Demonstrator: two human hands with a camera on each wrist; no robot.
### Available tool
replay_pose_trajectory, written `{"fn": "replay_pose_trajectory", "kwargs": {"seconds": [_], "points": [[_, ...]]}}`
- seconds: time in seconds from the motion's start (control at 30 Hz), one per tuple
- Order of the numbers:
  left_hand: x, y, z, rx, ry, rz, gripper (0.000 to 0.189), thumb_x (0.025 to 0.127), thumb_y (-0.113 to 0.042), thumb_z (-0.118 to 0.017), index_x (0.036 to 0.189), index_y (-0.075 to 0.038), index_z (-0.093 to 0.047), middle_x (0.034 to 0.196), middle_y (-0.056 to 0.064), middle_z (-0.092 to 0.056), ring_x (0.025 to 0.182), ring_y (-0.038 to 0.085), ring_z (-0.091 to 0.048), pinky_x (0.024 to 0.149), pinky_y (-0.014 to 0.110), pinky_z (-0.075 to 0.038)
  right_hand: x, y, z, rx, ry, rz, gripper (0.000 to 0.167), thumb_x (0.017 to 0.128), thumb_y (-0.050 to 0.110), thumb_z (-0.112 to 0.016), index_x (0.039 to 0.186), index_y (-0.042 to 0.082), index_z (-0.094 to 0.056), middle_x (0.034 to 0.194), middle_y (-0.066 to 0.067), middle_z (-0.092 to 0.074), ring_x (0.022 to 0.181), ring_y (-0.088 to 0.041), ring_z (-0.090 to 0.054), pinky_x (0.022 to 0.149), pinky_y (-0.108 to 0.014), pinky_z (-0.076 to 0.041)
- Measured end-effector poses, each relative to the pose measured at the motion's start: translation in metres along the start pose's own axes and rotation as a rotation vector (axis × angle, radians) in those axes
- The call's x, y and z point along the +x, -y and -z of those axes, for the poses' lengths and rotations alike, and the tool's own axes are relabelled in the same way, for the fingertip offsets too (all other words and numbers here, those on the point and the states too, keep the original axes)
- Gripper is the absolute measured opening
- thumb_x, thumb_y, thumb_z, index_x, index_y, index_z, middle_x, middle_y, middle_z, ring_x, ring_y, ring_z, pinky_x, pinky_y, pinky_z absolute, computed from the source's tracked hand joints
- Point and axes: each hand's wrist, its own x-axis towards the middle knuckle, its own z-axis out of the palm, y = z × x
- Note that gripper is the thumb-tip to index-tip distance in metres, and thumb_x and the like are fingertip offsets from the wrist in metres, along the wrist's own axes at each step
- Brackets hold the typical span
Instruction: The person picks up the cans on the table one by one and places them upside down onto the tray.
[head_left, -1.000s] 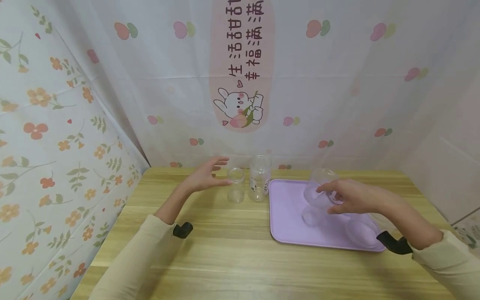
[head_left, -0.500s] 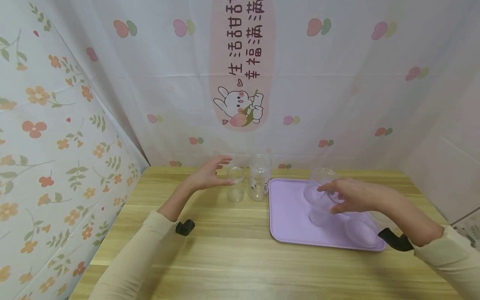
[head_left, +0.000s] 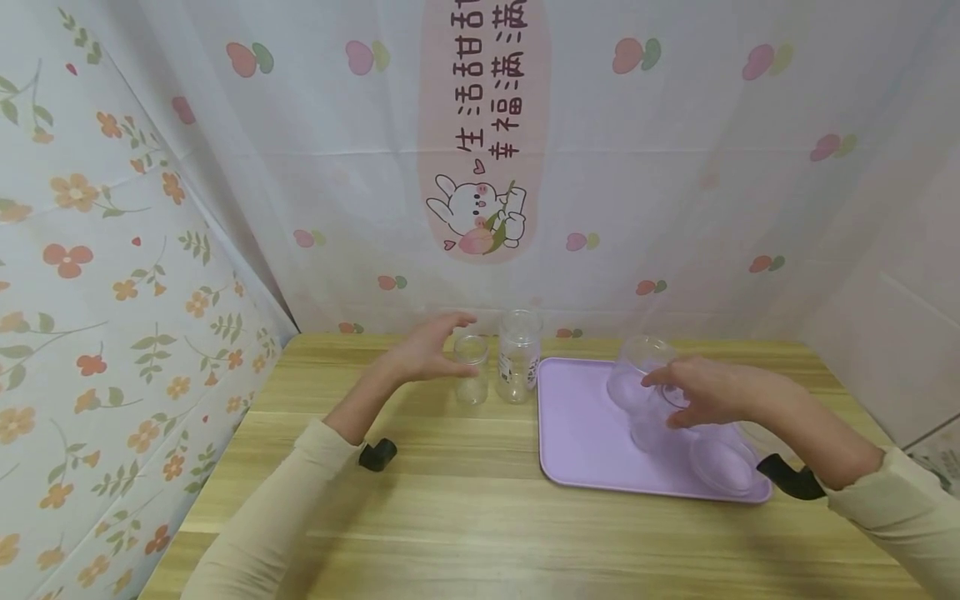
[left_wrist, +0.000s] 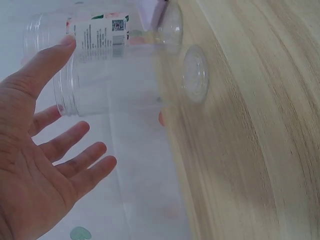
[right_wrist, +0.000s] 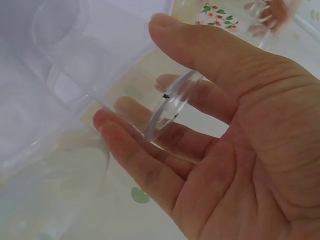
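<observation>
1. I judge the handling partway: a small, transparent cylindrical jar (head_left: 471, 392) and a taller, labelled transparent jar (head_left: 517, 358) stand upright on the pale wooden bench (head_left: 465, 500), left of the lilac rectangular tray (head_left: 577, 433).
2. What remains, I judge, is the transparent cylindrical vessel (right_wrist: 150, 92) I hold, not yet released; whether it touches the tray, I cannot tell.
3. That vessel lies between the curled fingers and thumb of my right hand (head_left: 712, 392), above the tray, one round end toward my palm.
4. My left hand (head_left: 423, 354), spread wide just left of the small jar, grips nothing; contact is unclear.
</observation>
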Motion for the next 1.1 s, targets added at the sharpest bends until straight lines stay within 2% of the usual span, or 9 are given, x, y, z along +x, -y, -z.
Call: {"fn": "replay_pose_trajectory", "kwargs": {"seconds": [0.2,0.4,0.53,0.77,0.93,1.1], "points": [[0.000,-0.009,-0.002,0.075,0.010,-0.002,0.087,0.084,-0.034,-0.086,0.151,-0.001,-0.042,0.154,0.014,-0.043,0.142,0.031,-0.037,0.116,0.046,-0.030,-0.002,-0.001,0.000,-0.015,0.013,-0.031,0.059,0.080,0.019,-0.088,0.128,-0.005,-0.063,0.117,-0.016,-0.068,0.102,-0.033,-0.066,0.086,-0.051,-0.056],[0.001,-0.016,-0.002,0.120,0.033,0.010,0.077,0.085,-0.032,-0.085,0.147,-0.005,-0.048,0.149,0.014,-0.048,0.138,0.030,-0.042,0.114,0.045,-0.034,-0.003,0.000,0.000,-0.039,0.010,-0.050,0.059,0.079,0.021,-0.089,0.126,-0.005,-0.064,0.112,-0.012,-0.069,0.098,-0.031,-0.066,0.084,-0.051,-0.056],[0.002,-0.018,-0.002,0.112,0.060,0.013,0.069,0.086,-0.028,-0.084,0.142,-0.004,-0.053,0.143,0.015,-0.053,0.133,0.032,-0.048,0.111,0.047,-0.038,-0.002,0.001,-0.002,-0.061,-0.011,-0.052,0.058,0.078,0.020,-0.089,0.124,-0.006,-0.065,0.108,-0.011,-0.069,0.095,-0.031,-0.066,0.083,-0.050,-0.056],[0.006,-0.016,-0.009,0.125,0.096,-0.004,0.060,0.089,-0.020,-0.080,0.139,-0.003,-0.052,0.135,0.016,-0.059,0.127,0.033,-0.054,0.106,0.045,-0.043,-0.001,0.003,-0.005,-0.063,-0.023,-0.056,0.059,0.078,0.019,-0.090,0.122,-0.010,-0.064,0.108,-0.015,-0.069,0.095,-0.032,-0.067,0.083,-0.050,-0.057],[0.008,-0.015,-0.013,0.116,0.092,-0.033,0.049,0.089,-0.013,-0.078,0.131,-0.002,-0.053,0.129,0.019,-0.061,0.119,0.036,-0.058,0.101,0.046,-0.047,0.000,0.004,-0.006,-0.068,-0.026,-0.068,0.058,0.077,0.018,-0.090,0.121,-0.010,-0.064,0.108,-0.015,-0.069,0.095,-0.032,-0.067,0.083,-0.050,-0.057],[0.007,-0.013,-0.016,0.082,0.075,-0.023,0.049,0.089,-0.011,-0.079,0.129,0.000,-0.052,0.129,0.019,-0.060,0.116,0.038,-0.060,0.100,0.044,-0.049,-0.001,0.004,-0.007,-0.063,-0.032,-0.077,0.058,0.077,0.019,-0.090,0.121,-0.009,-0.064,0.107,-0.013,-0.069,0.094,-0.031,-0.067,0.082,-0.049,-0.057]]}}
